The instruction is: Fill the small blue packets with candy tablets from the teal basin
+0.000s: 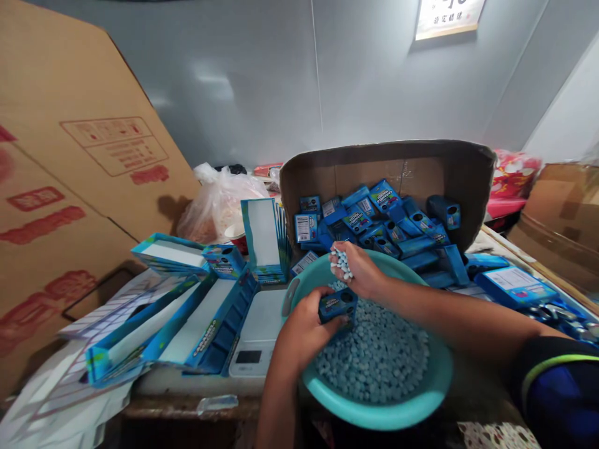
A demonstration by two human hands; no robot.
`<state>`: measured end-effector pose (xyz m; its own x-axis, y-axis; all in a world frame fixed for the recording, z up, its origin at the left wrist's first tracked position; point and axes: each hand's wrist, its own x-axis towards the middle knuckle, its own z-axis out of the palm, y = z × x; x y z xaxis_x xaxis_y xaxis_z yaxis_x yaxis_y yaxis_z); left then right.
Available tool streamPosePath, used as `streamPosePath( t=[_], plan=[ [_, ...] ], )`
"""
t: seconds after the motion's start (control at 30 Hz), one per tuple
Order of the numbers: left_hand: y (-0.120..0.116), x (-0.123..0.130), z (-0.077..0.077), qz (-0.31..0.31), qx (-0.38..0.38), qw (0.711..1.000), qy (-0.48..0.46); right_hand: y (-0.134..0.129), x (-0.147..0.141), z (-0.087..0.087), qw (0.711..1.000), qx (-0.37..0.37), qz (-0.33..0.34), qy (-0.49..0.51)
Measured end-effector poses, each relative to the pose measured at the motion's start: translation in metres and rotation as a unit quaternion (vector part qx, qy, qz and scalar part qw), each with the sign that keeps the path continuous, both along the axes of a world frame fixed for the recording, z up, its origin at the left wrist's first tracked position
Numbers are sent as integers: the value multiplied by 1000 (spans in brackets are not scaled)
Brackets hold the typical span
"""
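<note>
Grey panel wall (253, 93) at the back; cluttered surface (180, 382) in front of it. Teal basin (388, 421) at the front edge, loaded with pale blue pellets (374, 355). Small blue box (337, 304) is up over the basin's near-left part, in the left hand (311, 321): fingers wrapped on its left side, thumb underneath. Printed face toward the worker; visible part lies crosswise, right end slightly high. Grip hides too much of it: can't confirm long axis or which end is open, from what I see. Right hand (362, 268) is cupped around a handful of pellets, just above and beside the box, fingertips up and left. Hands close together. White scale (253, 362) left of basin, blue display tray (210, 340) beyond it, long axis running away from worker. Carton (322, 174) of blue boxes behind.
</note>
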<state>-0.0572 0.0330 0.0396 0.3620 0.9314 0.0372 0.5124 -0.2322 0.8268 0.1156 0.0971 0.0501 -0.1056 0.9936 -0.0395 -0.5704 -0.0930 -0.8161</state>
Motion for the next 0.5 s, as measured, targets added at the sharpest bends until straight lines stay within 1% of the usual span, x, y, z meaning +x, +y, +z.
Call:
streamPosePath(
  t=[0.3, 0.5],
  plan=[
    [0, -1, -2, 12, 6, 1000, -6, 1, 0, -1, 1000, -1, -13, -5],
    [-1, -1, -3, 5, 6, 1000, 7, 3, 0, -3, 1000, -5, -6, -17]
  ],
)
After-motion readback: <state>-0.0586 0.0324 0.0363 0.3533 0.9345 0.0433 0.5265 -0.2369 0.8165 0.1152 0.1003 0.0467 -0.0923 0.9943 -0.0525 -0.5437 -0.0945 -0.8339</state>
